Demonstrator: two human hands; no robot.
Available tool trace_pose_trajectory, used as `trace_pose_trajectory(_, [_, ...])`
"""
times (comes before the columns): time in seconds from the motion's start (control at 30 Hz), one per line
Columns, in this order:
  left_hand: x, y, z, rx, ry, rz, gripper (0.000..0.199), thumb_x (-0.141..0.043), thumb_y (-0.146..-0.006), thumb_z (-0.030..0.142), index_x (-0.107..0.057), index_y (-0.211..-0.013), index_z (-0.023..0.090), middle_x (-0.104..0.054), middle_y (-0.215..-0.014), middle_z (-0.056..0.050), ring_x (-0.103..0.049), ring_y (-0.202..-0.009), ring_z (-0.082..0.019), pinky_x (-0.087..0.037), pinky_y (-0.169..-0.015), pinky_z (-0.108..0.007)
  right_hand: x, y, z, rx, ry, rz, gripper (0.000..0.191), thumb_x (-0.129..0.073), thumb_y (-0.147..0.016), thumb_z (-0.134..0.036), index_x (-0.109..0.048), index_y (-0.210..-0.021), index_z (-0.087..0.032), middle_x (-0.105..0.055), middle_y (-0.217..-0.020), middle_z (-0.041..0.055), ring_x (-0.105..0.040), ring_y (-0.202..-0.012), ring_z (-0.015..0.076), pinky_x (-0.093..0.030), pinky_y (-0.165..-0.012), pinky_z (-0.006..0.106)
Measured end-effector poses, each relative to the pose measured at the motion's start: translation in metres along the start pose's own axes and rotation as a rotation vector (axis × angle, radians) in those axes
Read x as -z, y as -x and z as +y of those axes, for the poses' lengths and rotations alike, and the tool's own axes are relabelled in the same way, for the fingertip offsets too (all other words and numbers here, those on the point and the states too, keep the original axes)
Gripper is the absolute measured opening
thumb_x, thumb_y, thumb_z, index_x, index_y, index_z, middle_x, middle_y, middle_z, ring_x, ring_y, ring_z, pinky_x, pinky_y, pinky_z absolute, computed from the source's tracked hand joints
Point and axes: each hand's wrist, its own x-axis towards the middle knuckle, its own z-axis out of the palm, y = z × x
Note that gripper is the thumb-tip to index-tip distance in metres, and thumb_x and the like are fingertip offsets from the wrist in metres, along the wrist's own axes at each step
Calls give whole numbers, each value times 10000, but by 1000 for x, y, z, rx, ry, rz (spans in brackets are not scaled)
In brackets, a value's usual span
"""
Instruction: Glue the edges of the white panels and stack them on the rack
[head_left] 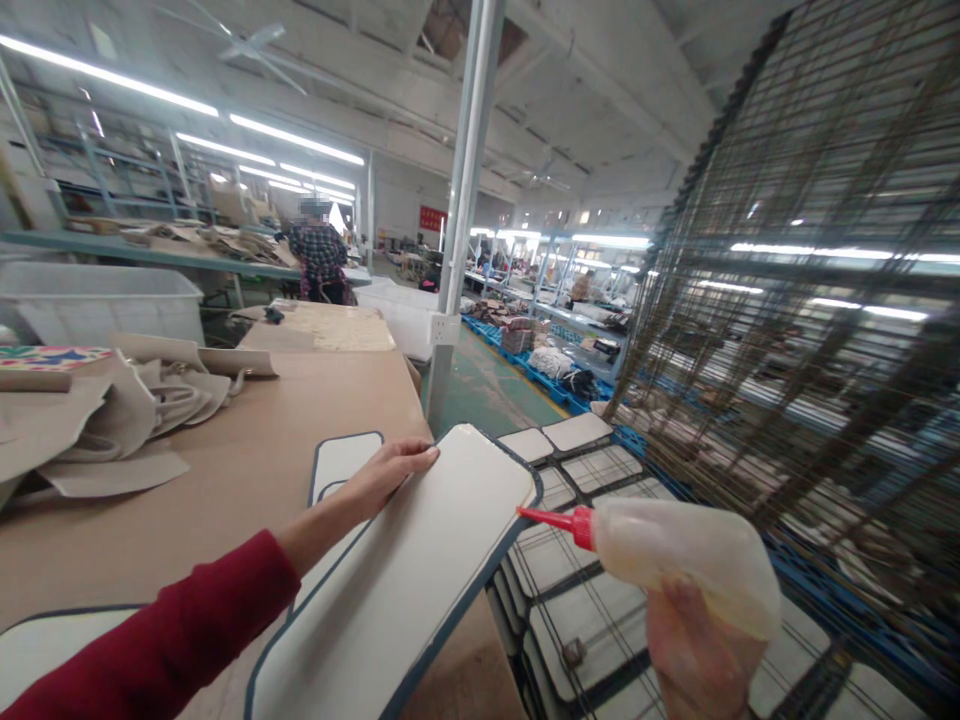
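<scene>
Two bare hands show: the left hand (390, 470), nearly closed, pinches by its edge one off-white, round-cornered panel (435, 530) with a dark blue rim (439, 640), and the right hand (697, 640) is wrapped round one cloudy squeeze bottle (690, 550), its single red nozzle (553, 518) at the panel's edge between the hands. At least two similar panels (345, 452) lie on the table (360, 395) beneath the left arm (217, 595), and far beyond that hand is one person (319, 255).

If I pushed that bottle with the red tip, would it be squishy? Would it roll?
Probably squishy: the bottle has cloudy walls that look like soft plastic. It might roll on its side, since its body looks rounded. It's probably light enough to lift easily, because just the right hand holds it up.
</scene>
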Motion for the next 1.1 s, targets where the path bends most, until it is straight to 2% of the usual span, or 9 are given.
trace_pose_trajectory(0.17, [-2,2,2,13,12,8,481,-776,-525,517,-563,-754,151,-631,-616,1,-545,-506,-118,-390,-452,-202,-5,-7,-2,-20,-51,-62,421,-816,-476,-127,-612,-843,-168,-631,-684,-9,-608,-623,139,-548,-623,217])
trace_pose_trajectory(0.33, [0,2,0,42,21,22,472,-774,-535,514,-531,-744,167,-590,-580,31,-519,-480,-99,-352,-421,-184,-9,-16,3,-58,-102,-100,441,-839,-497,-168,-645,-893,-168,-661,-770,15,-622,-677,143,-549,-657,219])
trace_pose_trajectory(0.43, [1,2,-3,62,15,22,498,-773,-536,540,-515,-763,180,-582,-582,41,-511,-476,-97,-343,-405,-180,-11,-23,7,-86,-78,-139,405,-844,-537,-209,-654,-893,-178,-657,-753,9,-612,-675,127,-538,-653,198])
trace_pose_trajectory(0.57, [2,6,-5,91,42,-32,543,-788,-506,573,-507,-754,180,-593,-601,39,-527,-501,-100,-399,-429,-186,-13,-34,13,-115,-85,-189,397,-849,-531,-248,-667,-882,-203,-661,-753,4,-621,-729,143,-549,-719,251])
trace_pose_trajectory(0.77, [3,14,-5,150,99,-96,514,-800,-526,545,-529,-739,163,-636,-634,-1,-579,-547,-123,-468,-488,-211,-12,-41,21,-224,-74,-259,319,-847,-528,-285,-690,-798,-218,-676,-717,13,-636,-750,163,-546,-687,261])
trace_pose_trajectory(0.97, [3,15,-14,145,99,-53,459,-780,-590,501,-550,-806,167,-658,-677,-15,-587,-542,-134,-477,-481,-226,-12,-36,23,-307,-85,-267,371,-856,-514,-293,-706,-852,-254,-686,-759,1,-638,-760,160,-534,-693,264])
trace_pose_trajectory(1.1, [4,14,-19,138,116,-59,440,-769,-612,494,-550,-808,166,-654,-673,-9,-578,-529,-124,-473,-475,-220,-15,-37,23,-300,-109,-238,390,-852,-521,-289,-701,-878,-250,-683,-794,-4,-626,-750,150,-535,-694,266])
